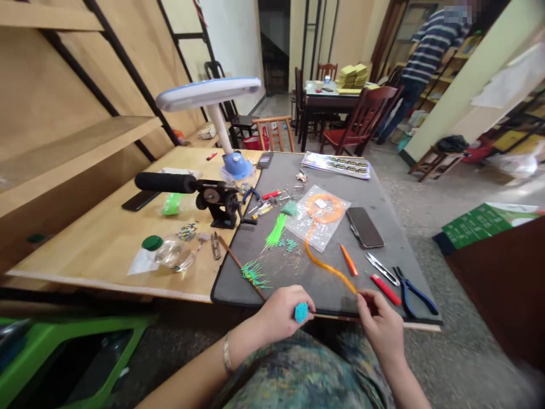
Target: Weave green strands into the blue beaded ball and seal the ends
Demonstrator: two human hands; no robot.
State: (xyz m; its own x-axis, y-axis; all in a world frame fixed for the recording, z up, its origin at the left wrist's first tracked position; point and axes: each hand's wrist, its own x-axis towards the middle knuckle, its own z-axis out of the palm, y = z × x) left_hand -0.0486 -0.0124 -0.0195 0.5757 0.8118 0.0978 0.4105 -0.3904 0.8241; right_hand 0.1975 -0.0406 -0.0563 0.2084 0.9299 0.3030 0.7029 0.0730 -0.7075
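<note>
My left hand [281, 315], wearing a bracelet [226, 352], is closed around a turquoise bundle [301, 312] whose rough round end faces up; the rest is hidden in the fist. At the mat's front edge, my right hand [381, 324] pinches the end of a flat orange strip [320, 262]. That strip runs back to an orange coil [340, 211] lying on a clear plastic bag [322, 241]. Close to my right hand are a red lighter [385, 289], blue-handled pliers [413, 292] and thread snips [383, 268]. An orange pen-like tool [349, 260] lies left of them.
Bright green strands [276, 230] and turquoise beads [290, 245] lie mid-mat. A phone [365, 227] rests at the right. A black cranked device [219, 201], a lamp [236, 165] and a green-lidded jar [172, 253] stand leftward. A person in a striped shirt [438, 42] stands behind.
</note>
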